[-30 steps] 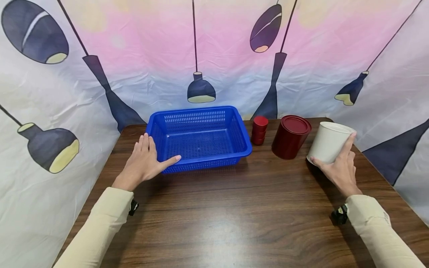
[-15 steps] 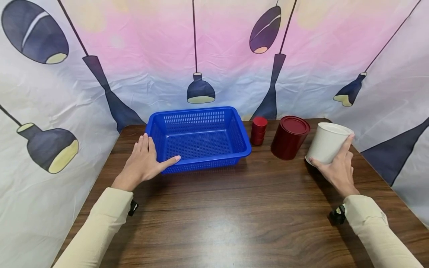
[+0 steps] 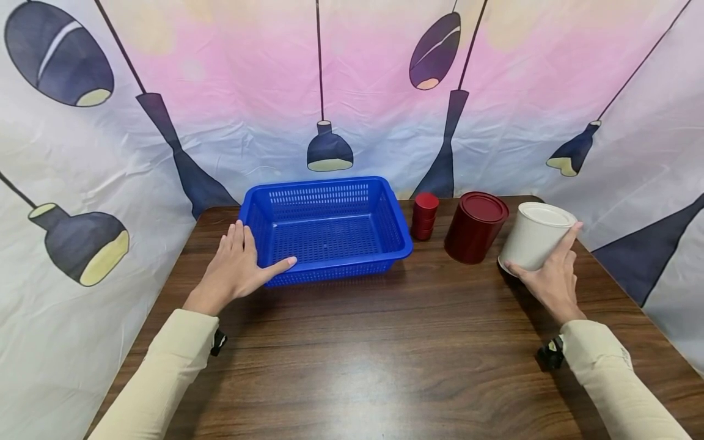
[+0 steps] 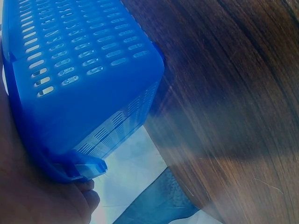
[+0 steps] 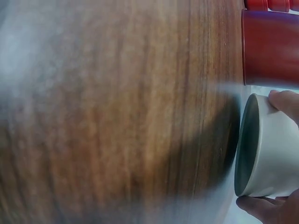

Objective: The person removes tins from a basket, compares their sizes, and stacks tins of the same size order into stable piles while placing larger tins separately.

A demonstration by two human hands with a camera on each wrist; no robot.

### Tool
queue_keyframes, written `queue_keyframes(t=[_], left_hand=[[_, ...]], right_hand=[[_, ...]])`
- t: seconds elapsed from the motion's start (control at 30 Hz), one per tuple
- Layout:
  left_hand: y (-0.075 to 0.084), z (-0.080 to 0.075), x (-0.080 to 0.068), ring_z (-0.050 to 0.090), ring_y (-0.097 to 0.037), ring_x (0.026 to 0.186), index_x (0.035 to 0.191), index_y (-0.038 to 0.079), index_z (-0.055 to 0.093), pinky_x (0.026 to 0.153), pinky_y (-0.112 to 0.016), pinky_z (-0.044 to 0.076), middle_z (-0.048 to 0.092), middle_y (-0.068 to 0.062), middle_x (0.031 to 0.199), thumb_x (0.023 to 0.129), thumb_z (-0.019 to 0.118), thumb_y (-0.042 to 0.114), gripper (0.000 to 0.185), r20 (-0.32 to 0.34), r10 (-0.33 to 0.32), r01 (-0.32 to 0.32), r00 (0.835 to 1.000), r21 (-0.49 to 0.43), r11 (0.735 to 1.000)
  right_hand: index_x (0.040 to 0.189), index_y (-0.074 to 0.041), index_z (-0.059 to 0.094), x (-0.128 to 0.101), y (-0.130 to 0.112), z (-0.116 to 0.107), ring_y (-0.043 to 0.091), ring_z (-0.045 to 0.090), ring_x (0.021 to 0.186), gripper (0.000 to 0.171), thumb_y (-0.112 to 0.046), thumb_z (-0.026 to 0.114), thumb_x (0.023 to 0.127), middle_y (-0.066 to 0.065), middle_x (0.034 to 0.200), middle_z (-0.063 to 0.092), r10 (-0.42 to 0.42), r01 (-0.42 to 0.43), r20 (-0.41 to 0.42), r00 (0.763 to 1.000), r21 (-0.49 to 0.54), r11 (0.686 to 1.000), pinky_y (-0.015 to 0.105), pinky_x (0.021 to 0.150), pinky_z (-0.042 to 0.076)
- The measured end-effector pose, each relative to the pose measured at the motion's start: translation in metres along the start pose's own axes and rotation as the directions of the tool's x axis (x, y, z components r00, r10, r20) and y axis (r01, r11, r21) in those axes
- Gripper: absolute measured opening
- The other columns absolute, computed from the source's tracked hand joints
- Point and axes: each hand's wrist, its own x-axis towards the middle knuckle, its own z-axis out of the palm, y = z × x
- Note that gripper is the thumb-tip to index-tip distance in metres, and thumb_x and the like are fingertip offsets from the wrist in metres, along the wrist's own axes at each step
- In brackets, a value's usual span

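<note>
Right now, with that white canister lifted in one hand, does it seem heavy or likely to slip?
The white canister probably is light: the right hand alone holds it tilted off the table. Its smooth sides might be slippery. Set on its side, the round body could roll.

White lidded canister (image 3: pixel 535 244) tilted, lifted; blue basket (image 3: pixel 327 227) sits empty.

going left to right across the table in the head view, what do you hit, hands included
left hand → blue basket → small red canister → large red canister → white canister → right hand
</note>
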Motion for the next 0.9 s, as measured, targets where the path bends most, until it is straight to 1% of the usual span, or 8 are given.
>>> queue_keyframes(t=[0.17, 0.37, 0.57, 0.63, 0.77, 0.9], left_hand=[[0.0, 0.001, 0.002, -0.01, -0.053, 0.149, 0.153, -0.018, 0.001, 0.119, -0.064, 0.0, -0.012, -0.037, 0.161, 0.085, 0.039, 0.088, 0.132, -0.003, 0.005, -0.005, 1.0, -0.003, 1.0], [0.0, 0.001, 0.003, -0.01, -0.053, 0.149, 0.153, -0.018, 0.0, 0.119, -0.064, 0.0, -0.012, -0.037, 0.16, 0.085, 0.038, 0.088, 0.132, -0.005, 0.004, -0.004, 1.0, -0.002, 1.0], [0.0, 0.001, 0.003, -0.009, -0.053, 0.149, 0.153, -0.018, 0.0, 0.119, -0.064, 0.001, -0.011, -0.037, 0.161, 0.085, 0.039, 0.087, 0.131, -0.008, 0.007, -0.007, 1.0, -0.004, 1.0], [0.0, 0.001, 0.003, -0.009, -0.053, 0.149, 0.153, -0.018, 0.0, 0.119, -0.065, 0.001, -0.012, -0.037, 0.161, 0.085, 0.039, 0.087, 0.131, -0.009, 0.006, -0.006, 1.0, -0.006, 1.0], [-0.003, 0.001, 0.003, -0.011, -0.053, 0.148, 0.153, -0.017, -0.001, 0.119, -0.065, 0.0, -0.014, -0.036, 0.16, 0.084, 0.04, 0.087, 0.132, -0.007, 0.001, -0.001, 1.0, -0.015, 1.0], [-0.008, 0.0, 0.004, -0.013, -0.052, 0.148, 0.154, -0.016, -0.001, 0.119, -0.065, -0.001, -0.014, -0.035, 0.161, 0.085, 0.041, 0.087, 0.13, -0.012, 0.003, -0.004, 1.0, -0.032, 0.999]], right_hand=[[0.155, -0.016, -0.031, 0.0, 0.002, 0.001, 0.065, 0.037, 0.122, 0.147, -0.034, 0.09, 0.074, 0.046, 0.145, 0.025, 0.008, -0.008, -0.003, 1.0, 0.016, 1.0, 0.081, 0.088, 0.032], [0.156, -0.016, -0.03, 0.001, 0.004, 0.001, 0.063, 0.035, 0.13, 0.15, -0.031, 0.093, 0.072, 0.042, 0.151, 0.023, 0.021, -0.021, -0.013, 1.0, 0.039, 0.999, 0.081, 0.091, 0.03], [0.155, -0.017, -0.031, -0.003, 0.007, 0.003, 0.058, 0.029, 0.139, 0.15, -0.026, 0.093, 0.072, 0.034, 0.161, 0.015, 0.016, -0.015, -0.011, 1.0, 0.079, 0.997, 0.082, 0.092, 0.029], [0.156, -0.018, -0.03, -0.004, 0.008, 0.003, 0.057, 0.029, 0.14, 0.15, -0.024, 0.093, 0.072, 0.03, 0.163, 0.013, 0.017, -0.016, -0.012, 1.0, 0.092, 0.996, 0.082, 0.092, 0.029], [0.157, -0.02, -0.029, -0.003, 0.006, 0.003, 0.056, 0.03, 0.14, 0.149, -0.023, 0.093, 0.071, 0.029, 0.164, 0.014, 0.022, -0.02, -0.018, 1.0, 0.093, 0.995, 0.081, 0.094, 0.029], [0.156, -0.022, -0.03, -0.002, -0.004, -0.006, 0.061, 0.03, 0.137, 0.149, -0.027, 0.093, 0.072, 0.032, 0.162, 0.012, 0.028, -0.029, 0.019, 0.999, 0.061, 0.998, 0.082, 0.097, 0.025]])
